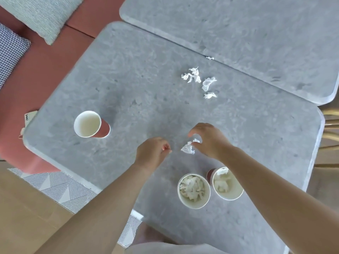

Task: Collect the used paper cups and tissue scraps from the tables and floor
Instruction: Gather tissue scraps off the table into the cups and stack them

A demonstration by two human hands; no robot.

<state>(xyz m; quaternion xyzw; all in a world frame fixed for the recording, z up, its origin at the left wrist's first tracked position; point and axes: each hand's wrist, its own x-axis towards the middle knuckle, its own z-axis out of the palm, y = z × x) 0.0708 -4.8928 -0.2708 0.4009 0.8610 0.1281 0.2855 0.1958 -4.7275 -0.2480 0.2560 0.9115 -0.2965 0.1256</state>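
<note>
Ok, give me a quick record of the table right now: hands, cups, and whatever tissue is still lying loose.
right hand: pinches a tissue scrap over the near table
left hand: fingers curled beside it; whether it holds anything cannot be told
empty cup: upright, left side
front cup: upright, full of tissue
neighbour cup: upright beside it, tissue inside
loose scraps: small group on the far side
tiny scrap: at the seam with the far table

The grey mottled surface (146, 85) carries an empty red paper cup (91, 124) at its left and two tissue-stuffed cups (193, 190) side by side near the front edge. Loose tissue scraps (200, 79) lie toward the adjoining second surface (238, 24).
</note>
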